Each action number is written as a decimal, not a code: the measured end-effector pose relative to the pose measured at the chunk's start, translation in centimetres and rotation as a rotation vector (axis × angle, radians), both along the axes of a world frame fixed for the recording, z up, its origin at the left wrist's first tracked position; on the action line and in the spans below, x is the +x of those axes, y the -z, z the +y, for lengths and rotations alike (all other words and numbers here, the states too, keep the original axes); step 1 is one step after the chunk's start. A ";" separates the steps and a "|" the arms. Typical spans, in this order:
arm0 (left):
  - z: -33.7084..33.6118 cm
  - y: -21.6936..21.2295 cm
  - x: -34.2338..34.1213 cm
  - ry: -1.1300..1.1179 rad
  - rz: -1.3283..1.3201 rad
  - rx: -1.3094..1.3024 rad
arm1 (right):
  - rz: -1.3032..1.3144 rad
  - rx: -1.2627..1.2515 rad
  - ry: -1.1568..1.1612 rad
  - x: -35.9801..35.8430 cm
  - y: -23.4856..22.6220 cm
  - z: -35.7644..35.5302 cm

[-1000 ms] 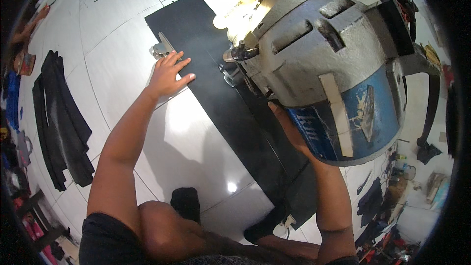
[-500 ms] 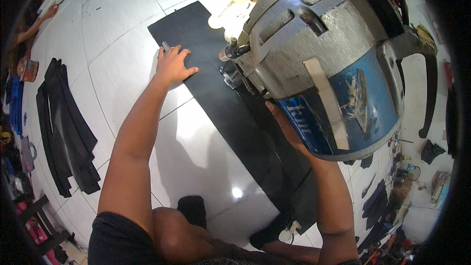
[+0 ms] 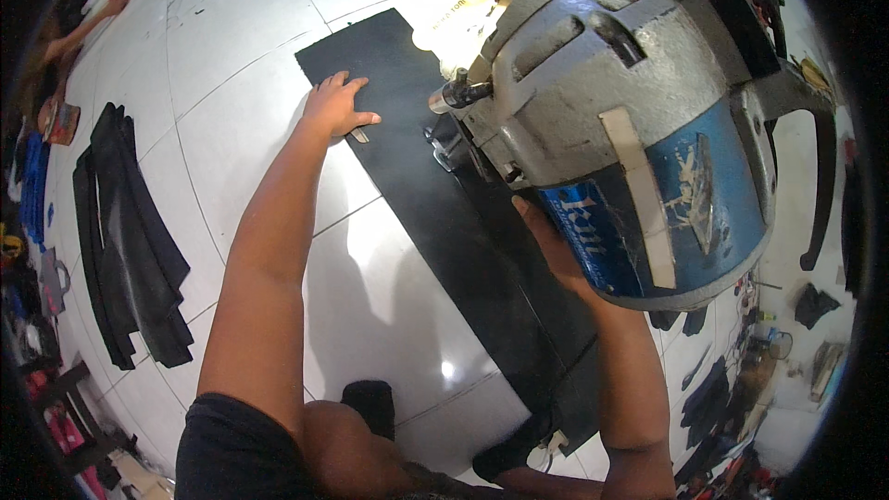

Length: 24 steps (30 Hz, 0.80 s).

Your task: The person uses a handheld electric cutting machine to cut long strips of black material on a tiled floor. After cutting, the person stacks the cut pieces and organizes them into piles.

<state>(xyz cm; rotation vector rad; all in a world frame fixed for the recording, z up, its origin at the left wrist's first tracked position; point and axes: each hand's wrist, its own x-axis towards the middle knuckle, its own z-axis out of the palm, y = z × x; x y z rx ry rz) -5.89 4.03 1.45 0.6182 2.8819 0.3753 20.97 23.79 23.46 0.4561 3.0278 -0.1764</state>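
On the black sheet, left hand flat beside grey-blue cutting machine.

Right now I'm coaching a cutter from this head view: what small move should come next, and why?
Probably ease the cutting machine forward along the black sheet: the left hand presses the sheet flat ahead, and the right hand steadies the machine.

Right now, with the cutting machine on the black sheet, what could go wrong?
The left hand lies flat on the black sheet ahead of the cutting machine, so the fingers may be in its way. The right hand is mostly hidden under the heavy machine; a weak hold could let it tip or wander off line.
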 end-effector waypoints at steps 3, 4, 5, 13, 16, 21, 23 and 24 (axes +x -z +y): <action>0.1 0.4 0.0 -0.023 -0.005 0.023 | 0.103 0.113 0.067 0.1 0.9 -0.8; -0.1 0.3 0.0 -0.002 -0.008 0.020 | 0.124 0.117 0.055 0.2 1.2 -0.7; -0.4 0.3 0.0 0.020 -0.010 0.018 | 0.146 0.122 0.043 0.3 1.5 -0.6; -0.6 0.0 0.0 0.021 -0.004 0.013 | 0.137 0.115 -0.098 0.8 1.2 0.3; -0.3 0.1 0.2 0.023 0.023 0.022 | 0.194 0.333 -0.095 0.9 3.0 1.0; -0.7 -0.3 -0.3 0.030 0.006 0.011 | 0.216 0.383 -0.345 1.1 2.2 2.5; -0.2 -0.5 0.4 0.005 0.048 -0.047 | 0.238 0.511 -0.469 1.4 2.7 3.3; 0.0 -0.8 0.7 -0.009 0.071 -0.077 | 0.189 0.484 -0.459 1.6 3.3 3.7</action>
